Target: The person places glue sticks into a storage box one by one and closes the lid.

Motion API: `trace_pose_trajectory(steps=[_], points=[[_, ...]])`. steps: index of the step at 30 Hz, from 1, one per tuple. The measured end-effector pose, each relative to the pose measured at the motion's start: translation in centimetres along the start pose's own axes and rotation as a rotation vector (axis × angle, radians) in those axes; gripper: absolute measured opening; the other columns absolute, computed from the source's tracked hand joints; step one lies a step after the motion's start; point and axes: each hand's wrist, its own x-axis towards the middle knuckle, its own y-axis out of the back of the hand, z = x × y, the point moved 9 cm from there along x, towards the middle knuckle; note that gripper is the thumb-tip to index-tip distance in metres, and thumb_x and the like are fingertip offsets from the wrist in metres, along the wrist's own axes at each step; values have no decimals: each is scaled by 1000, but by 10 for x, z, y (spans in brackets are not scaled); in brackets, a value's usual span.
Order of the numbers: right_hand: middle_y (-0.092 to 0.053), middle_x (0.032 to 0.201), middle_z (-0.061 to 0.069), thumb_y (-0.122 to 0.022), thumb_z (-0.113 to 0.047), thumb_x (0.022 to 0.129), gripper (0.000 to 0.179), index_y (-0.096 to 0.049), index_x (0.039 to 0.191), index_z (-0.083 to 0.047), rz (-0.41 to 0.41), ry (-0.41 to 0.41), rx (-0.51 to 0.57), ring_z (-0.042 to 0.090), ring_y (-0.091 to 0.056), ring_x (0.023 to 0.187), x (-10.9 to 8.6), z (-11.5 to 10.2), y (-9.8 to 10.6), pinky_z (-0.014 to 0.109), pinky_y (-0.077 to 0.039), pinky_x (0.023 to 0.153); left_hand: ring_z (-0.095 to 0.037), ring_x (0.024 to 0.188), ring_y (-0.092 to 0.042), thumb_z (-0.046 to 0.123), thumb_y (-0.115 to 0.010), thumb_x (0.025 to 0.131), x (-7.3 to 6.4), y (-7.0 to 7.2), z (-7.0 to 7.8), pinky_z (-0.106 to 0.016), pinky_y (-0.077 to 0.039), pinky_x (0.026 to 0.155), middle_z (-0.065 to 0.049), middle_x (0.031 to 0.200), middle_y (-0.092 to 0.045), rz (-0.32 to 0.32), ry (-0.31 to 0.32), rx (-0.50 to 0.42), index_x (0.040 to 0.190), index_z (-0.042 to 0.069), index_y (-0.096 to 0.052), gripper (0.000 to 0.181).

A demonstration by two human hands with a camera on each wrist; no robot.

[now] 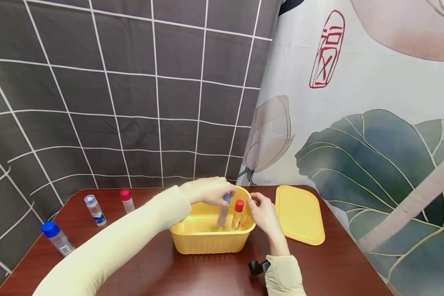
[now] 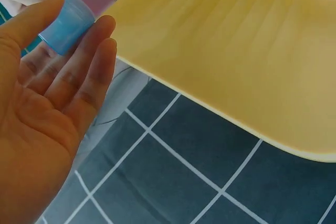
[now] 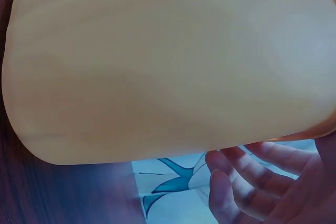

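In the head view my left hand (image 1: 209, 191) reaches into a yellow plastic box (image 1: 211, 244), gripping a slim clear bottle (image 1: 223, 215) by its light blue cap (image 2: 68, 24). In the left wrist view the thumb and fingers are about this cap, and small print shows on the bottle. A bottle with a red cap (image 1: 237, 216) stands just right of it, inside the box. My right hand (image 1: 265, 213) holds the box at its right rim; its fingers (image 3: 262, 182) curl loosely near the wall, and their contact is partly hidden.
A yellow lid (image 1: 299, 213) lies on the brown table (image 1: 214, 275), right of the box. At the left stand a bottle with a large blue cap (image 1: 57, 237), a blue-labelled bottle (image 1: 95, 210) and a pink-capped bottle (image 1: 127, 200). A dark gridded cloth (image 1: 133, 102) hangs behind.
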Motion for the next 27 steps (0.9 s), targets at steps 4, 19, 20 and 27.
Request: trace_pose_trajectory(steps=[4, 19, 20, 27], points=[[-62, 86, 7, -61, -21, 97, 24, -67, 114, -4, 2, 3, 4, 23, -58, 76, 0, 0, 0, 32, -50, 65, -10, 66, -53, 23, -77, 85, 6, -3, -2, -22, -44, 59, 8, 73, -56, -18, 15, 2, 92, 18, -61, 19], [-63, 85, 7, -61, -21, 97, 24, -67, 114, -5, 2, -1, 17, 21, -58, 75, 0, -2, 1, 31, -50, 65, -12, 72, -53, 23, -77, 85, 21, -23, -5, -25, -44, 64, 8, 76, -55, -69, 35, 53, 96, 17, -62, 20], [-63, 85, 7, -61, -21, 97, 24, -67, 114, -5, 0, -2, 18, 21, -59, 75, 0, -2, 1, 31, -50, 65, -12, 73, -53, 24, -77, 85, 21, -24, -5, -25, -44, 65, 8, 77, -55, -69, 33, 54, 97, 18, -62, 20], [-64, 86, 7, -61, -21, 97, 24, -67, 114, -5, 4, 2, 15, 21, -60, 76, -1, -1, 1, 33, -52, 66, -11, 72, -55, 25, -77, 84, 25, -27, -5, -24, -45, 66, 10, 77, -57, -44, 15, 75, 97, 19, -64, 19]])
